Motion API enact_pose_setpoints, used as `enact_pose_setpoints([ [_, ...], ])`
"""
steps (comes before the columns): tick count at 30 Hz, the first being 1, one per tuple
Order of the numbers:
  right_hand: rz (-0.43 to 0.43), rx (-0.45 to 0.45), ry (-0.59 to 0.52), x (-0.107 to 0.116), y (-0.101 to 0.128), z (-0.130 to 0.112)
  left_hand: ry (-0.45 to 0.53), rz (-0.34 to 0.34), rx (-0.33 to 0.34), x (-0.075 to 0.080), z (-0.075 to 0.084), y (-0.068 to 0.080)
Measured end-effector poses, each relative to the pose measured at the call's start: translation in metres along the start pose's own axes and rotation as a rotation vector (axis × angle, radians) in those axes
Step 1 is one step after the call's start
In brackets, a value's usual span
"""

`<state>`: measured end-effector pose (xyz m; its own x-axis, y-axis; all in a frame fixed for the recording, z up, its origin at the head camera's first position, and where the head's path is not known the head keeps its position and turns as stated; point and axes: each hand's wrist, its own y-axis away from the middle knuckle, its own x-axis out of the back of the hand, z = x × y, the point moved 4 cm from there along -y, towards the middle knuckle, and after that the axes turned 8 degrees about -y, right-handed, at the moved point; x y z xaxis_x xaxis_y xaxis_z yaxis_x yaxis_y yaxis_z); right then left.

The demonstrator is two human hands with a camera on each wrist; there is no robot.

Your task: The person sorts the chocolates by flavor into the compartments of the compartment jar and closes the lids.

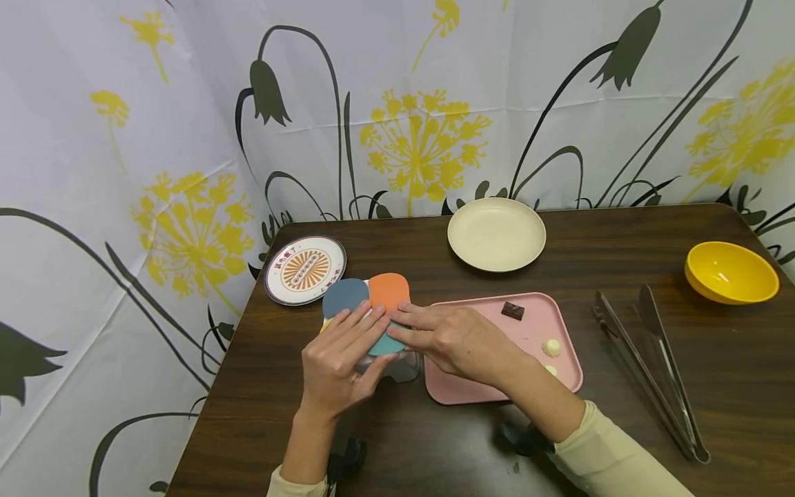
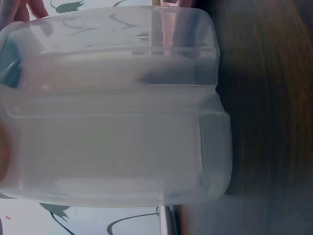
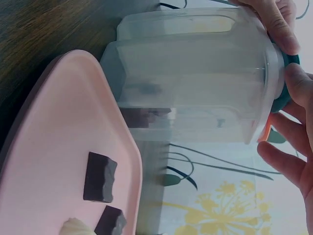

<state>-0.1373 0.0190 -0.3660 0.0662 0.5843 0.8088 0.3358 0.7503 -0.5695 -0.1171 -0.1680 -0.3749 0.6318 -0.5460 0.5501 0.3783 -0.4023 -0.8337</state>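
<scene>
A clear plastic container (image 1: 404,366) stands on the dark table, left of a pink tray (image 1: 534,331). Its lid (image 1: 388,290) has coloured flaps: blue, orange and teal. My left hand (image 1: 341,352) lies with its fingers over the lid and its thumb against the container's side. My right hand (image 1: 453,338) reaches in from the right, fingers on the teal flap. In the right wrist view its thumb (image 3: 274,24) sits at the rim of the container (image 3: 195,73) and its fingers curl over the lid edge. The container (image 2: 112,107) fills the left wrist view.
The pink tray (image 3: 58,137) holds a dark chocolate piece (image 1: 513,310) and pale lumps (image 1: 551,347). A cream plate (image 1: 497,235) and a patterned plate (image 1: 305,269) lie behind. Metal tongs (image 1: 652,373) and a yellow bowl (image 1: 731,273) are at the right.
</scene>
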Motion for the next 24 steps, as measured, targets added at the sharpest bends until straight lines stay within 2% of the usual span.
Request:
enact_pose_setpoints([
  [9, 0.005, -0.044, -0.092, 0.0003, -0.0011, 0.0013, -0.025, 0.006, 0.015, -0.0013, 0.0001, 0.0008],
  [16, 0.023, -0.115, -0.141, 0.0011, -0.0001, 0.0026, -0.029, -0.016, 0.046, -0.0031, -0.0007, 0.0011],
  [24, 0.039, -0.190, -0.204, 0.0019, 0.0046, 0.0034, -0.038, 0.000, 0.093, -0.0023, 0.0004, -0.0002],
])
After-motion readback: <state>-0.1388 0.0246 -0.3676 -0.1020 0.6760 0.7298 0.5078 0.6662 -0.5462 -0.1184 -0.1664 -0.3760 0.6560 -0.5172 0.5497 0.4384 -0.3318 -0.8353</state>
